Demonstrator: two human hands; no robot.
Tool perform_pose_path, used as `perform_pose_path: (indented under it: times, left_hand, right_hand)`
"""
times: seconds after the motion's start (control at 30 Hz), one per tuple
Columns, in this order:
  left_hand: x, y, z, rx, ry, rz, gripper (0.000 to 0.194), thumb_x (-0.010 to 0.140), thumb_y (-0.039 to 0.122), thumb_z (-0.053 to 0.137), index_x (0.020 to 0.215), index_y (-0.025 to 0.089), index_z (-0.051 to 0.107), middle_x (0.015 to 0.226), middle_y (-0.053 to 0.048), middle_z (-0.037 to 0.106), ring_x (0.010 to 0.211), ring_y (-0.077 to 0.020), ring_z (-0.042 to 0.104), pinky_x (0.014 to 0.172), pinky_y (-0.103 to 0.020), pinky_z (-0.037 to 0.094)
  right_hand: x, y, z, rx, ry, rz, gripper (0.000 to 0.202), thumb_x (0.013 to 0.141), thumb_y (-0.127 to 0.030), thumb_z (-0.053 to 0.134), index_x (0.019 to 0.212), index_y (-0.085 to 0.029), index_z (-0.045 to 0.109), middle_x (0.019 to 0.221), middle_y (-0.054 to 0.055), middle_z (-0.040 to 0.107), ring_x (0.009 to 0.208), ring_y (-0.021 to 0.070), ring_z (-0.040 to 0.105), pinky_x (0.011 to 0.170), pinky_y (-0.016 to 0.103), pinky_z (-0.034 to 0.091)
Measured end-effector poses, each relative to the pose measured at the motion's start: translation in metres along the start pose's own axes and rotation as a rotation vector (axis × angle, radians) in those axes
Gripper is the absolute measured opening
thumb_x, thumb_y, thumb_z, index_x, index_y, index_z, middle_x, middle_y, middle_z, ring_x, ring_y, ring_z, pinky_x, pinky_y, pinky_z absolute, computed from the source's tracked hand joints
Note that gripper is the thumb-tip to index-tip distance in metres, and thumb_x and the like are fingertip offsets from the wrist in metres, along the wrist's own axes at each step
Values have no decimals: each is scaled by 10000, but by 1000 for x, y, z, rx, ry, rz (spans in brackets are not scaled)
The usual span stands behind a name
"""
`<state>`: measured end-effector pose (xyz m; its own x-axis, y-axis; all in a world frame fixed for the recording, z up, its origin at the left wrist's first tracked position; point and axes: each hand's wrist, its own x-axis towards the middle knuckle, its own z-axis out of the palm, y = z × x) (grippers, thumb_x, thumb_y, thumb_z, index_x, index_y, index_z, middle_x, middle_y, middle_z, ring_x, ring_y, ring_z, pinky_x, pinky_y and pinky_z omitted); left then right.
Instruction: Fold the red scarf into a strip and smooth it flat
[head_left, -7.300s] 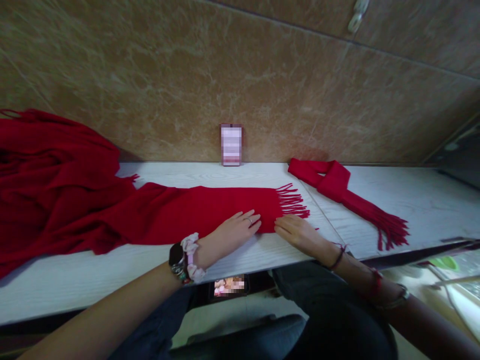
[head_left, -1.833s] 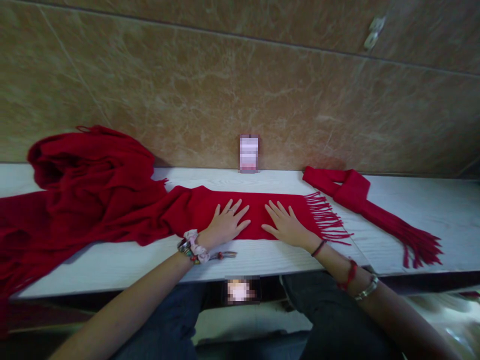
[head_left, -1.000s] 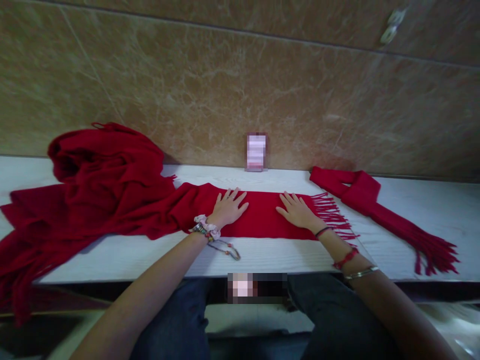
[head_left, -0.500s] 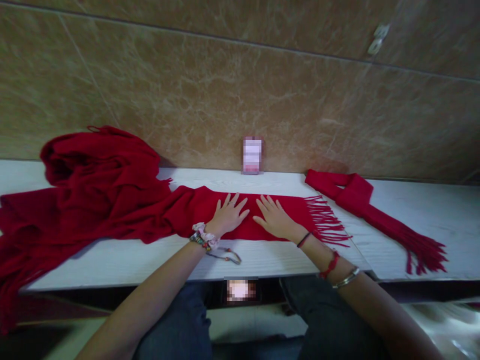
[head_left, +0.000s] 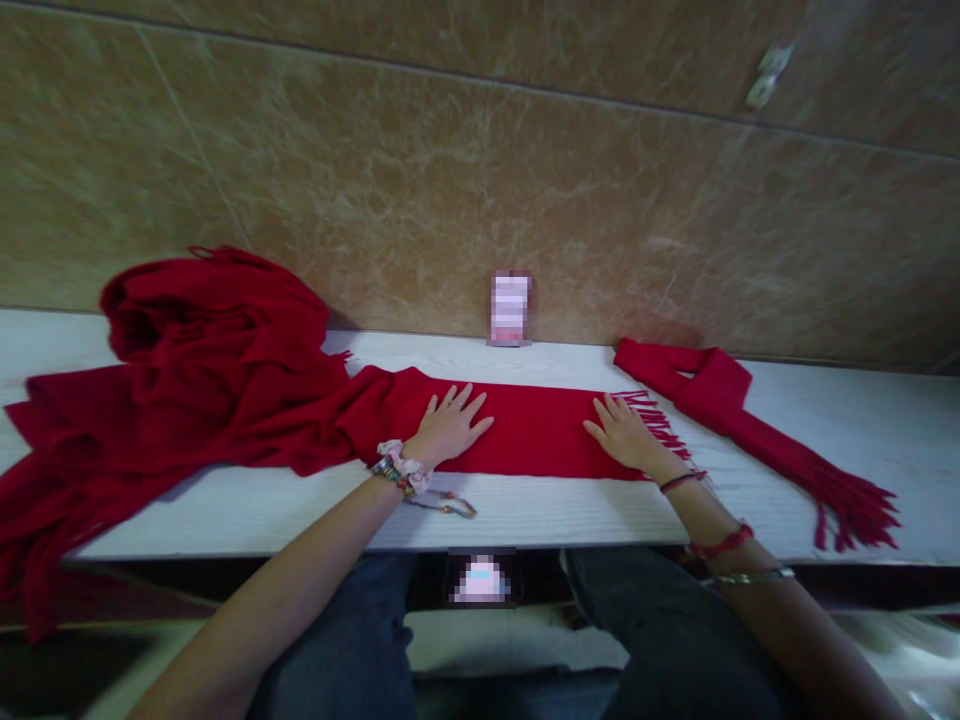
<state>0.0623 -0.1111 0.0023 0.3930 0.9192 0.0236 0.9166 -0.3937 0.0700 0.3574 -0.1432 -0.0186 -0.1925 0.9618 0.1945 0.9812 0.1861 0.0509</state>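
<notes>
The right hand had moved outward across the red scarf to its fringed end, widening the bare stretch of cloth between the hands. At the far left, a rumpled heap of red cloth lay on the white tabletop, some of it hanging over the near edge. The scarf ran rightward from this heap and flattened into a smooth strip. The left hand rested palm down near the start of that strip, its fingers spread and gripping nothing. Under the near table edge was a blurred lit screen; beyond the scarf, a blurred phone stood upright by the marbled wall. The right hand lay palm down beside the fringe, fingers open and slightly apart, with nothing in its grasp. Farther right, a folded red scarf lay at a slant, its tassels toward the near edge.
</notes>
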Motion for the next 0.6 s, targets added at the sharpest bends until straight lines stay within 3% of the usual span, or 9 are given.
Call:
perform_pose_path:
  times: [0.1, 0.17, 0.33, 0.47, 0.6]
  left_hand:
    - [-3, 9, -3, 14, 66, 28, 575, 907, 514, 231, 1385, 202, 301, 1473, -120, 219, 1351, -292, 174, 1061, -500, 192]
    - [-5, 15, -3, 21, 96, 66, 567, 906, 514, 235, 1388, 219, 292, 1477, -110, 213, 1352, -295, 169, 1060, -509, 192]
    - [-11, 15, 5, 22, 50, 65, 539, 904, 512, 252, 1378, 263, 313, 1469, -75, 250, 1340, -321, 193, 1038, -534, 219]
    - [-13, 7, 5, 32, 38, 72, 527, 909, 492, 261, 1382, 263, 308, 1470, -60, 247, 1343, -295, 198, 1055, -488, 218]
    - [-13, 3, 2, 26, 19, 60, 542, 906, 497, 273, 1386, 247, 303, 1470, -61, 242, 1344, -286, 198, 1064, -463, 216]
  right_hand:
    - [4, -21, -10, 20, 54, 37, 580, 916, -402, 287, 1333, -6, 364, 1411, 243, 300, 1330, 352, 193, 1020, 537, 255]
    - [8, -45, -17, 82, 75, -43, 600, 917, -430, 268, 1368, -37, 316, 1440, 212, 258, 1343, 326, 168, 1030, 526, 247]
    - [7, -85, -18, 143, -55, -199, 603, 914, -449, 268, 1370, -60, 330, 1435, 169, 294, 1336, 296, 210, 1052, 495, 234]
    - [2, -77, -15, 123, -112, -207, 582, 920, -425, 254, 1379, -73, 316, 1446, 137, 280, 1330, 287, 230, 1056, 492, 228]
    - [-3, -46, -11, 87, -117, -148, 575, 915, -423, 261, 1385, -95, 310, 1451, 130, 270, 1335, 282, 218, 1042, 490, 258]
